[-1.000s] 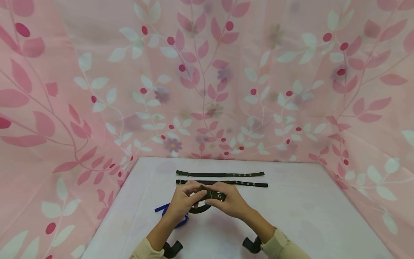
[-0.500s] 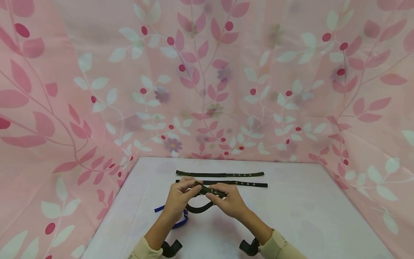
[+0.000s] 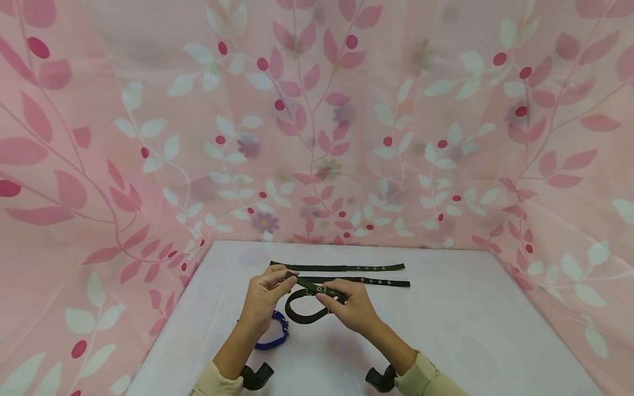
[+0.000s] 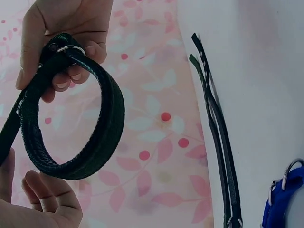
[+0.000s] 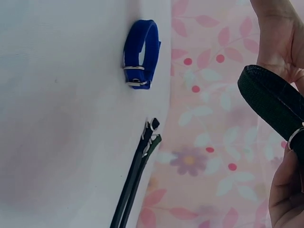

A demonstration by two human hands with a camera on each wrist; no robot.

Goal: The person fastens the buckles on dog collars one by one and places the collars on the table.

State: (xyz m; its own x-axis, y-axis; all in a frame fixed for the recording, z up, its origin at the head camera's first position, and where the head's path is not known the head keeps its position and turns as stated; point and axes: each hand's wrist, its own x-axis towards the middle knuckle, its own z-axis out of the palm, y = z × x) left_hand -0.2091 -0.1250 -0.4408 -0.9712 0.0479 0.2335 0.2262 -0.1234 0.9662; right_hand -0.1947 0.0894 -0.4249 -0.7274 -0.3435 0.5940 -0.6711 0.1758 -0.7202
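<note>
A dark green collar (image 3: pixel 301 320), bent into a loop, is held up between both hands above the table. My left hand (image 3: pixel 261 300) pinches the free end of its strap between thumb and fingers. My right hand (image 3: pixel 350 309) grips the collar at the buckle, its thumb lying along the strap. In the left wrist view the padded loop (image 4: pixel 112 118) hangs below the right hand (image 4: pixel 78 28), a metal D-ring (image 4: pixel 71 48) showing near the buckle. The left hand (image 4: pixel 50 199) is at the lower left there, partly cut off by the frame.
A buckled blue collar (image 3: pixel 271 345) lies on the white table (image 3: pixel 446 330), close to the left forearm. Two dark straps with eyelets, a farther one (image 3: pixel 381 268) and a nearer one (image 3: pixel 391 283), lie flat behind the hands. Pink leaf-patterned cloth (image 3: pixel 317 137) surrounds the table.
My left hand has moved left and slightly up, drawing the strap end away from my right hand. More of the green loop and the blue collar shows now.
</note>
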